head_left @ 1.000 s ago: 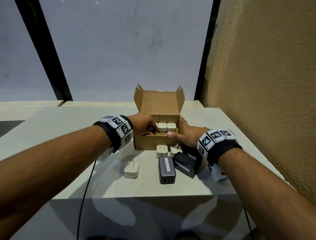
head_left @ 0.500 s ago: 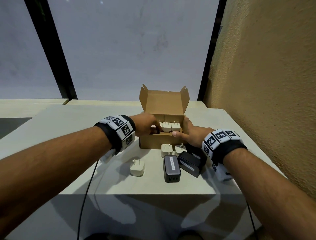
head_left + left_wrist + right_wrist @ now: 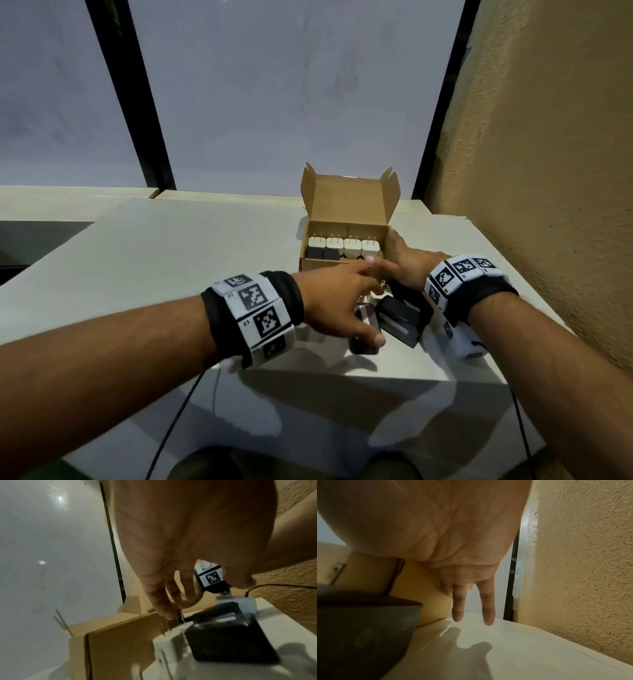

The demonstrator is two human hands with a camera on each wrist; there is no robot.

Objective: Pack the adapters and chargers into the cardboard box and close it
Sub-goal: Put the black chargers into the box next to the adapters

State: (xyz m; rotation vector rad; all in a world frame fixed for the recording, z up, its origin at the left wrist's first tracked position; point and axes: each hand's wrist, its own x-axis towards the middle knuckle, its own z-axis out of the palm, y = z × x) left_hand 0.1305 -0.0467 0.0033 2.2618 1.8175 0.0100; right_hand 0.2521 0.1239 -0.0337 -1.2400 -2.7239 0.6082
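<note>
the cardboard box [image 3: 346, 219] stands open toward the far right of the table [image 3: 171, 260], lid flap upright at the far side, with a row of four white adapters [image 3: 343, 247] standing prongs-up inside and two dark chargers [image 3: 322, 254] in front of them at the left. near the box, the left hand [image 3: 337, 303] reaches over the loose pieces with fingers spread and fairly straight; the left wrist view shows its fingertips [image 3: 169, 613] right at the prongs of a white adapter [image 3: 171, 642] standing against the box's near wall, but i cannot tell whether they pinch it yet. beside it lie a black charger [image 3: 364, 334] under the thumb and, to its right, a second black charger [image 3: 400, 320]. further right, the right hand [image 3: 407, 265] rests against the box's right wall, fingers straight and apart, two tips [image 3: 488, 618] touching the table. the risks, as i judge them: a pinch on thin prongs alone could slip and drop the adapter; the crowded hand could knock the chargers toward the near table edge; the free space in the box looks tight, so a big charger forced in could tip the standing row or keep the lid from closing; and if the right hand lets go, the light box may slide.
</note>
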